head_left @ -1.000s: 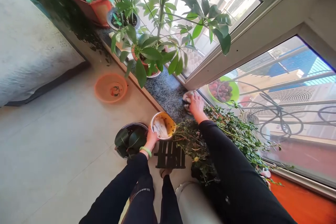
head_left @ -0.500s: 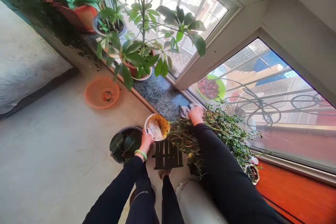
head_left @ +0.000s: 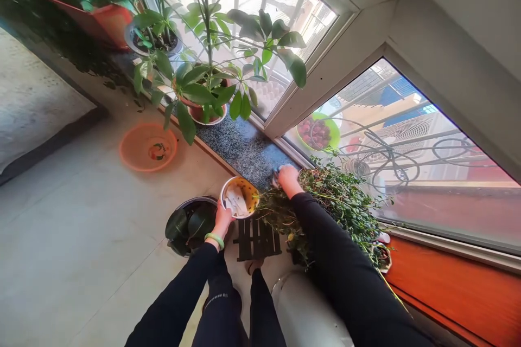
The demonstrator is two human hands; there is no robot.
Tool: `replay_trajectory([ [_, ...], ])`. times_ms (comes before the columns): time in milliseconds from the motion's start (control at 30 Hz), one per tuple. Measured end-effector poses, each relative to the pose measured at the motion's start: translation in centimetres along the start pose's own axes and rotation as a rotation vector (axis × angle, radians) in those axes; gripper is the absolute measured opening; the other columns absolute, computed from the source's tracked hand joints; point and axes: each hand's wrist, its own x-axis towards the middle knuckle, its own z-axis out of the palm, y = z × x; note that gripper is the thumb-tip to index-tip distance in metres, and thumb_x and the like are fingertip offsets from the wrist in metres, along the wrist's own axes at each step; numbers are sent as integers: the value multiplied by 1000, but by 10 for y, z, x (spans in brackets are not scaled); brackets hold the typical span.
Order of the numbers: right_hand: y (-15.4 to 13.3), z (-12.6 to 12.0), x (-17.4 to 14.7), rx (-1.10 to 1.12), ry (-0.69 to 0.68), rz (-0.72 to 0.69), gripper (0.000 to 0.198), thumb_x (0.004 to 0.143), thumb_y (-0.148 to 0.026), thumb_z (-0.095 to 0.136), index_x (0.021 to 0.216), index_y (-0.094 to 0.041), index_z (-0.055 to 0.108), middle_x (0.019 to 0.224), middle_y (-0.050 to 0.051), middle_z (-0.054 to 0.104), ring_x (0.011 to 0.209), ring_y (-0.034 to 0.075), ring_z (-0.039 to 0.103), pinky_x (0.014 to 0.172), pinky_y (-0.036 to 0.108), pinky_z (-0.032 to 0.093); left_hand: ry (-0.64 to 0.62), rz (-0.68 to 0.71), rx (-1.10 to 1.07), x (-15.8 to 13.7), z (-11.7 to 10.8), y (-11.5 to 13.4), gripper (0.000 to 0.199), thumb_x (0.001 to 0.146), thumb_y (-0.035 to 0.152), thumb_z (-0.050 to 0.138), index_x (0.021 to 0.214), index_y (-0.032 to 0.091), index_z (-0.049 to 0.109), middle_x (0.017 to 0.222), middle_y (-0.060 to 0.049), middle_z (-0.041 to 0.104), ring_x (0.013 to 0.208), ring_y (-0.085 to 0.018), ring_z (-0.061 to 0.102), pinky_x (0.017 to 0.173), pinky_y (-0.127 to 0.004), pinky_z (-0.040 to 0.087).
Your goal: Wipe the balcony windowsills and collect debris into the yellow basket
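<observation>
My left hand (head_left: 223,219), with a pale green bangle at the wrist, grips the rim of a small bucket (head_left: 253,195). The bucket is white outside and yellow inside with dark specks, and a crumpled white piece (head_left: 236,200) lies in it. Over the speckled stone sill (head_left: 244,149), my right hand (head_left: 288,179) is closed on a greyish cloth (head_left: 275,178), mostly hidden under the fingers. Leafy trailing stems (head_left: 337,195) spread beside and under my right forearm.
A potted plant (head_left: 207,92) stands on the sill by the window. On the floor are an orange basin (head_left: 134,146), a dark bin (head_left: 191,225) and a small black slatted stool (head_left: 256,241). A rounded pale metallic object (head_left: 305,309) stands near my legs. Behind glass sits a green bowl of reddish fruit (head_left: 317,131).
My right hand has pulled the cloth along the sill toward me, and the cloth is now bunched under my fingers. My left hand keeps hold of the bucket. The view has shifted slightly.
</observation>
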Motion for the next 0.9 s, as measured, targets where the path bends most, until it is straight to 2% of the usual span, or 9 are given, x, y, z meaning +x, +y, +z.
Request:
replay_trajectory([
  [133,-29,16,-33,17,15,-124,32,93,-22,58,122,-10,66,126,24,60,111,26,64,92,34,51,-7,5,27,-4,1,1,62,85,5,51,143,25,43,136,-14,60,92,-23,72,59,-27,61],
  [233,-45,26,-60,49,13,-216,32,94,-27,59,123,-16,65,128,20,58,98,21,67,85,28,52,-18,-6,39,-9,2,3,62,84,5,51,143,24,43,132,-14,62,89,-22,72,57,-25,60],
  [300,-46,23,-67,72,21,-260,32,91,-32,65,120,-19,65,124,14,59,92,18,68,81,26,51,-26,-14,40,-12,3,4,63,84,4,50,143,23,42,131,-14,62,88,-21,72,56,-25,60],
  [400,-29,1,-55,94,110,-233,38,92,-35,63,125,-18,59,126,14,55,98,20,65,83,27,49,-30,-8,36,-13,5,5,63,84,4,50,144,23,41,134,-14,61,87,-20,72,55,-24,59],
  [533,-1,-20,-19,86,166,-35,37,99,-24,47,133,-8,49,131,24,50,111,26,60,90,33,47,-22,6,34,-10,7,1,63,84,4,50,143,25,42,134,-12,61,89,-20,72,57,-23,60],
  [600,-1,-13,-13,79,133,4,35,101,-17,38,132,-6,50,130,27,51,112,25,59,91,33,47,-22,6,33,-7,8,-3,63,84,5,50,143,26,42,134,-12,61,91,-20,72,59,-23,60],
  [667,-12,3,-20,74,105,-33,34,100,-14,37,130,-5,51,131,28,51,115,26,56,92,33,47,-23,4,33,-6,9,-7,64,84,6,51,144,26,42,134,-12,61,92,-20,71,60,-23,60],
  [767,-40,32,-51,76,76,-129,34,99,-13,38,128,-6,54,130,26,52,114,26,56,91,33,47,-27,11,37,-9,10,-10,63,84,7,52,144,24,42,133,-13,62,93,-21,71,61,-26,61],
  [900,-67,53,-94,109,17,-290,32,96,-18,47,126,-17,59,126,16,57,93,20,63,82,29,49,-16,49,49,-17,9,-7,56,85,10,54,140,22,47,129,-13,64,93,-21,71,67,-29,62],
])
